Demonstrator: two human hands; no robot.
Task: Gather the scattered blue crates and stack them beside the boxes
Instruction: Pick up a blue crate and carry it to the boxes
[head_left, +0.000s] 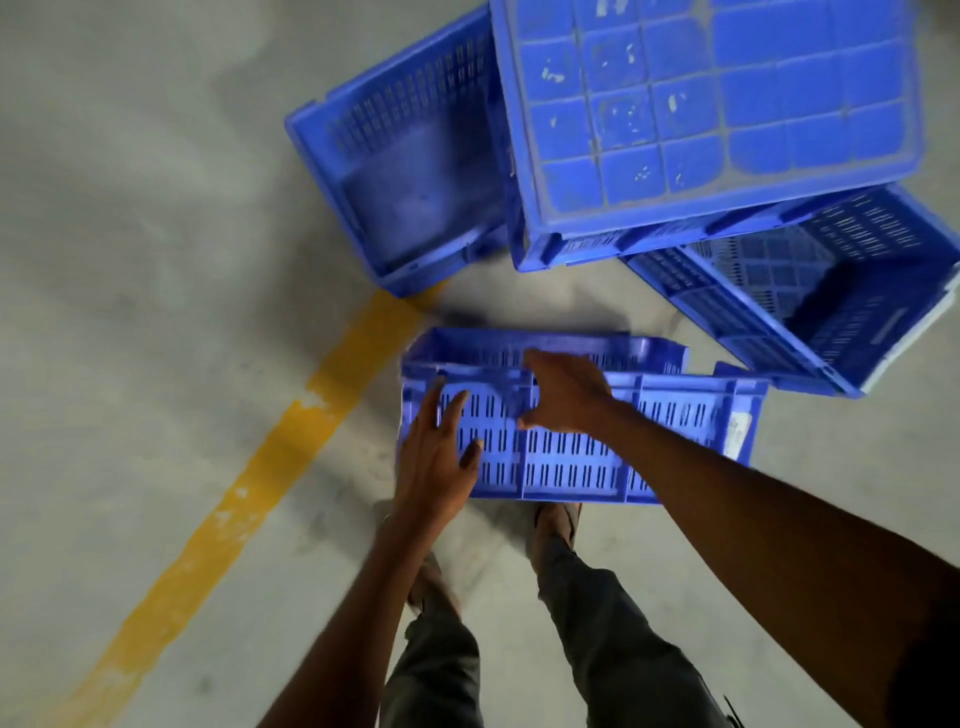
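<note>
A person stands over a blue slotted crate (571, 457) at the centre of the frame, seen from above, both bare hands on it. The left hand (439, 462) lies flat against the crate's near slotted wall at its left end, fingers spread and pressing rather than curled around anything. The right hand (566, 392) reaches over the top rim (675, 384) near the middle, fingers hooked over the edge and thumb against the outer wall, clasping the rim. The crate sits low just in front of the person's feet; whether it rests on the floor or is lifted cannot be told.

Three more blue crates crowd the upper right of the frame. One upturned crate (717, 114) shows its ribbed, dusty underside and lies across the other two. An open crate (405, 171) sits to its left, tilted, and another open crate (810, 291) lies at the right edge, tipped toward the camera.

A worn yellow floor line (234, 499) runs diagonally from lower left toward the centre over grey concrete floor (130, 234). Grey trousers (597, 623) fill the bottom of the frame.
</note>
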